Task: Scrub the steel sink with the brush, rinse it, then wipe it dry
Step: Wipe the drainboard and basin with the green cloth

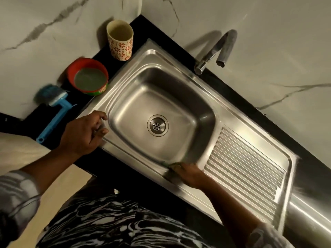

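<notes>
Head view, nearest first: the right hand [189, 173] is laid on the near rim of the sink [136, 165], at the basin's lip, with a small greenish pad [174, 165] under its fingers. Motion blur hides whether the fingers are curled round the pad or pressed flat on it. The left hand [84, 135] is set on the sink's left corner, its fingers [103, 117] curled against the rim; whether anything is pinched there cannot be told.

The brush [53, 108] is left lying on the black tabletop [28, 126], just beside the left hand and untouched. No suds are seen on the steel and no water is seen at the tap [215, 51]. Scrubbing and rinsing are therefore judged to be finished, and the wiping is judged to be in hand along the near rim. The basin walls, the drain [157, 125] and the ribbed drainboard [247, 169] would be left to dry; wetness cannot be read from the glare.

Open room is offered along the near rim and across the drainboard. The near rim runs close to the tabletop's front edge, so strokes there should be kept inward. At the left rim a red bowl [71, 68] holding liquid is set touching or just overlapping the steel, and a patterned cup [120, 43] is stood near the far-left corner; both could be knocked by a wide sweep. At the far rim the tap is mounted.
</notes>
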